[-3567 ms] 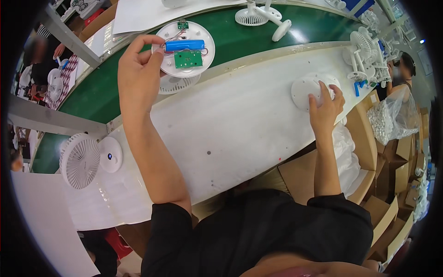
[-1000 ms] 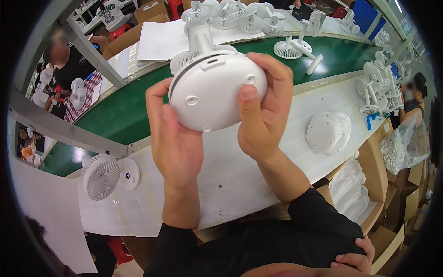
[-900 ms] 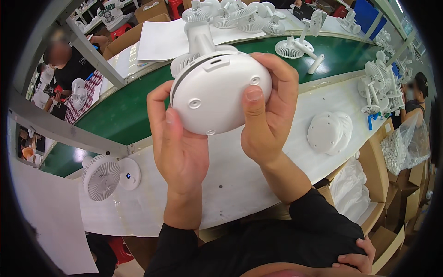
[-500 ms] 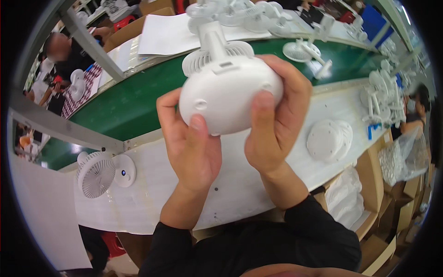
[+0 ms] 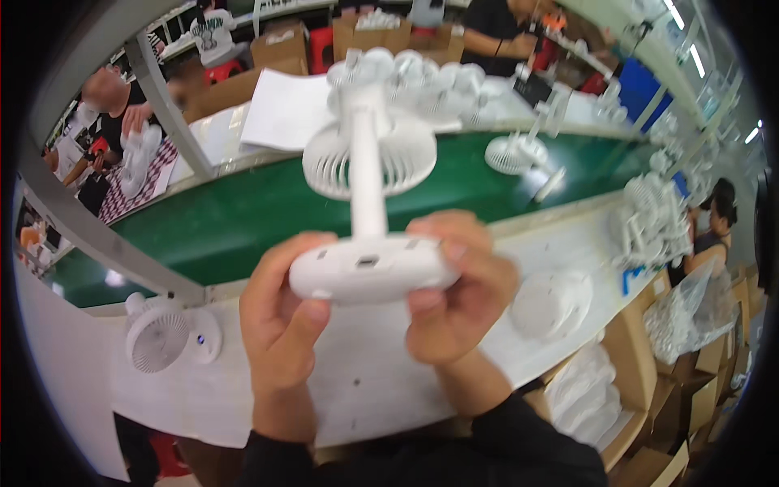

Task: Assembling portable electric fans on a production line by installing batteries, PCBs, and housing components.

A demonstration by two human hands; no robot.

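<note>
"Two long surfaces take up most of the view: a white tabletop (image 5: 389, 406) nearest the wearer and a green strip (image 5: 243, 223) beyond it. Where's the fan?"

"The white fan (image 5: 369, 199) is held up above the tabletop, stem upright, its ribbed head (image 5: 410, 154) seen against the green. Its round base (image 5: 389, 284) is turned edge-on to the wearer, perhaps so that the rim can be looked at."

"And the grip?"

"Closed on both sides. The left hand (image 5: 276, 333) and right hand (image 5: 458, 316) each curl around one end of the base, fingers above, thumbs below. Holding both ends probably steadies something top-heavy."

"What else is close?"

"Another fan (image 5: 158, 341) stands at the tabletop's left end, likely parked out of the arms' way. White discs (image 5: 552, 304) overlap just beyond the right hand, maybe grouped for easy reach."

"Anything to read?"

"Lettering crosses a distant worker's light top (image 5: 215, 34), unrelated to the fans. On the held one I can't make out any label; it's blurred, and only a small dark slot (image 5: 367, 262) stands out in the base's rim."
</note>
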